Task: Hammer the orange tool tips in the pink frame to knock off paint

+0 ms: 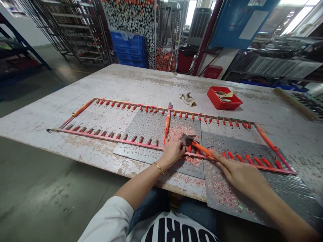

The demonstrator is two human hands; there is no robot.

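Rack [106, 138] along bench's near edge: pink rails, red-orange tips [230, 123]. Perforated steel plate [141, 129]: grey, staggered holes, pink shavings [184, 129] scattered. Plastic tray [222, 105] toward far edge: red. Bench [126, 84]: off-white, grey-blotched.

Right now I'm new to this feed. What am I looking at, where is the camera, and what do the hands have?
There's no machine here, only two bare hands, seen from a camera worn on the person's head, looking forward and down. They're working at a worn, paint-stained table. The left hand grips an orange-handled blade near its dark metal end, and the right hand's fingers lie along its handle. Beneath them is a long pink frame lined with small red-tipped pieces. Perforated metal sheets lie under the frame, scattered with red shavings. Farther off are a crumpled cloth and a red tray.
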